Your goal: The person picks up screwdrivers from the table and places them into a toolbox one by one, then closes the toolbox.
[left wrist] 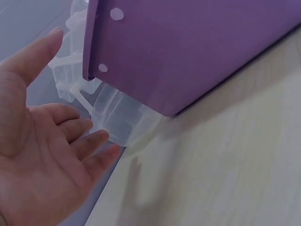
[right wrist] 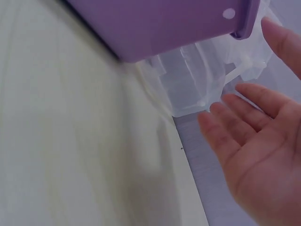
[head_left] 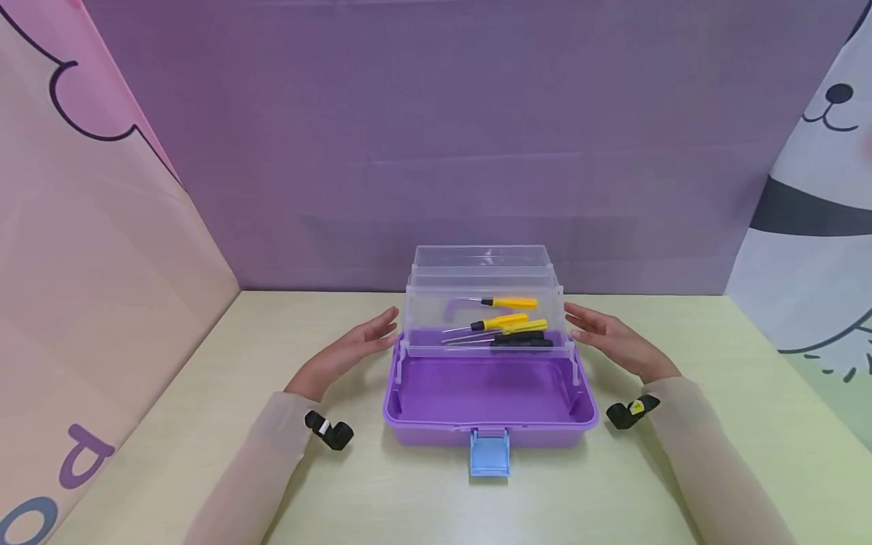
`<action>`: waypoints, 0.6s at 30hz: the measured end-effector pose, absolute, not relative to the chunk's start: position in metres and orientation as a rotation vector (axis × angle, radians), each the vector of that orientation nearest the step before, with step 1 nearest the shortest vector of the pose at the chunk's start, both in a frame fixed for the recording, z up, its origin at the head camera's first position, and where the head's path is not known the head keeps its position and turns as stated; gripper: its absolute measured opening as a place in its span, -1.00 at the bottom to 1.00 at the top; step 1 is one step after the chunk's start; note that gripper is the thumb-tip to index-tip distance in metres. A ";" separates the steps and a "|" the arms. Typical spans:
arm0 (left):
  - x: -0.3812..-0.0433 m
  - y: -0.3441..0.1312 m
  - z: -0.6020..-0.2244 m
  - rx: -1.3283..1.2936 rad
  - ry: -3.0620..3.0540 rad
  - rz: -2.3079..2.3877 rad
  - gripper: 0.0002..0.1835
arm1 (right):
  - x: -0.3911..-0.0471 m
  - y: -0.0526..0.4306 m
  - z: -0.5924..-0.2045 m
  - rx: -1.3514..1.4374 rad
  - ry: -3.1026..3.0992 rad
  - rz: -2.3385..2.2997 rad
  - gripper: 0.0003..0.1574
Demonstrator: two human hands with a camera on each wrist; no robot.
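A purple toolbox (head_left: 490, 435) stands on the table with its lid swung back and its blue latch (head_left: 490, 454) hanging down in front. Its clear plastic tray (head_left: 436, 303) is raised at the back, and several screwdrivers with yellow or black handles, such as a yellow one (head_left: 514, 303), lie in it. My left hand (head_left: 350, 352) is beside the box's left rear, fingers extended and holding nothing. On the opposite side, my right hand (head_left: 616, 341) is likewise spread near the tray's right end. Both wrist views show an open palm close to the purple wall (left wrist: 188, 47) and clear plastic (right wrist: 188, 80).
The light wood table (head_left: 306, 492) reaches back to a purple backdrop (head_left: 477, 129). Printed cloth panels flank it, a pale one (head_left: 102, 265) on the left and one with a cartoon animal (head_left: 817, 265) on the right. Small black cameras (head_left: 330, 431) sit at both wrists.
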State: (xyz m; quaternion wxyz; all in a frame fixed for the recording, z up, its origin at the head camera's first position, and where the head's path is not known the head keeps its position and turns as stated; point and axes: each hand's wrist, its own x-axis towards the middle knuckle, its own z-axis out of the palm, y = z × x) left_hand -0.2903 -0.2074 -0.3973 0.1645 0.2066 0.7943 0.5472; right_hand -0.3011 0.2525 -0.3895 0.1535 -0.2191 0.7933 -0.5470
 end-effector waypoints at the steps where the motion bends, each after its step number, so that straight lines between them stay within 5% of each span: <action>1: -0.292 -0.207 -0.398 0.595 2.250 1.557 -0.22 | -0.302 0.253 -0.391 -0.637 2.268 -1.570 -0.17; 18: -0.293 -0.205 -0.404 0.646 2.198 1.534 -0.24 | -0.300 0.253 -0.398 -0.716 2.215 -1.579 -0.21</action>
